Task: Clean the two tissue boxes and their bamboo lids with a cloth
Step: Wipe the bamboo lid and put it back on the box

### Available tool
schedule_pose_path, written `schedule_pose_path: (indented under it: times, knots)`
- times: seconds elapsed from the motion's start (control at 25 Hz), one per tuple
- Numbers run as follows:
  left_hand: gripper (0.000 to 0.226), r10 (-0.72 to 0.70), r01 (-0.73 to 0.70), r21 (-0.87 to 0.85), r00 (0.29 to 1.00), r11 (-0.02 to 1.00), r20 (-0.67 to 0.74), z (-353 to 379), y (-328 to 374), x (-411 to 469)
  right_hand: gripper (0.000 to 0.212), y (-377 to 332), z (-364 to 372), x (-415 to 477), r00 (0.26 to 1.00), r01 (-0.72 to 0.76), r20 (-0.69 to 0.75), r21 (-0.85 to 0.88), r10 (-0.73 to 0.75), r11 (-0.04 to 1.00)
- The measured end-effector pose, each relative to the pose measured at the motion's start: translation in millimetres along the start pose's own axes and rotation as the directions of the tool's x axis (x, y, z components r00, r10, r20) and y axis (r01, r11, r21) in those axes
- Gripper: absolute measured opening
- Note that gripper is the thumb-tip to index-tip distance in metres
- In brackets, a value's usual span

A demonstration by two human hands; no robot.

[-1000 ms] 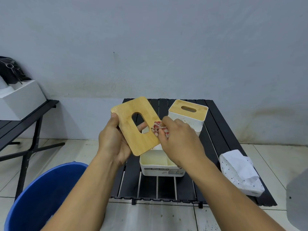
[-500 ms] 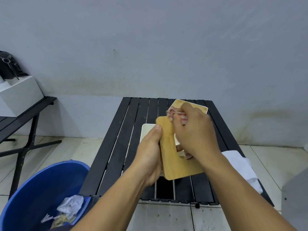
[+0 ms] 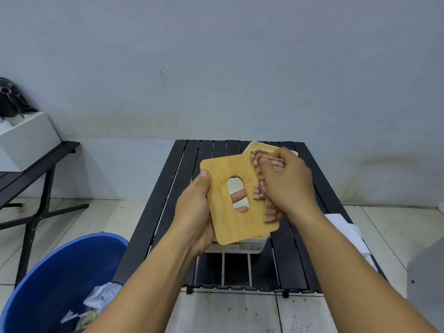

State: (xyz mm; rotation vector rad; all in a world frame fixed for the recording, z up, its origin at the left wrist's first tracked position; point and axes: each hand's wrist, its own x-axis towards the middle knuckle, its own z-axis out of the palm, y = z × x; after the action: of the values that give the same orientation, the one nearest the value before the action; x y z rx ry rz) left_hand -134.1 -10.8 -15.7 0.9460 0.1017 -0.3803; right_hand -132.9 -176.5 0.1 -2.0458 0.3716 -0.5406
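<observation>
left hand (image 3: 194,212): gripping lid (image 3: 230,212) above open box (image 3: 240,246), steadying it for wiping
right hand (image 3: 286,186): clutching cloth (image 3: 262,188); pressing it onto lid

The bamboo lid (image 3: 230,200) and right hand (image 3: 286,186) hide both tissue boxes.

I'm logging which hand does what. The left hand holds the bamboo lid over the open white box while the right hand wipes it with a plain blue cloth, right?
Not quite. The head view shows the cloth is red-and-white patterned, not plain blue. The rest holds: the left hand holds the bamboo lid over the open white box while the right hand wipes it.
</observation>
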Motion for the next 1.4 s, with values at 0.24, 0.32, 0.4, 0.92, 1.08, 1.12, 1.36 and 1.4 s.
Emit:
schedule_pose_path:
  times: [0.24,0.32,0.4,0.92,1.08,1.12,1.36,1.4]
  knots:
    - [0.024,0.389,-0.421,0.383,0.907,0.822,0.163,-5,16,-5,0.024,-20,-10,2,0.996,-0.041,-0.037,0.567,0.076,0.822]
    - [0.019,0.564,-0.626,0.557,0.766,0.547,0.308,-12,19,-3,0.022,-40,-16,-9,0.955,0.257,-0.243,0.386,-0.171,0.886]
    - [0.019,0.637,-0.681,0.604,0.691,0.414,0.342,-21,18,3,0.016,-63,-17,-27,0.864,0.482,-0.275,0.212,-0.421,0.85]
    - [0.019,0.626,-0.664,0.507,0.729,0.55,0.276,-25,23,3,0.022,-28,-23,-3,0.864,0.405,-0.226,-0.22,-0.45,0.888]
    - [0.014,0.62,-0.667,0.493,0.731,0.559,0.285,-20,16,8,0.02,-74,-22,-36,0.742,0.615,-0.242,-0.128,-0.625,0.778]
    - [0.013,0.614,-0.662,0.495,0.735,0.562,0.287,-20,16,7,0.019,-82,-12,-48,0.717,0.659,-0.183,-0.137,-0.673,0.739]
    - [0.023,0.466,-0.495,0.3,0.869,0.815,0.169,-25,24,4,0.022,-59,-8,-28,0.809,0.494,-0.188,-0.296,-0.557,0.818]
    - [0.028,0.399,-0.42,0.202,0.907,0.885,0.138,-25,27,5,0.026,-48,-16,-15,0.878,0.394,-0.2,-0.21,-0.434,0.895]
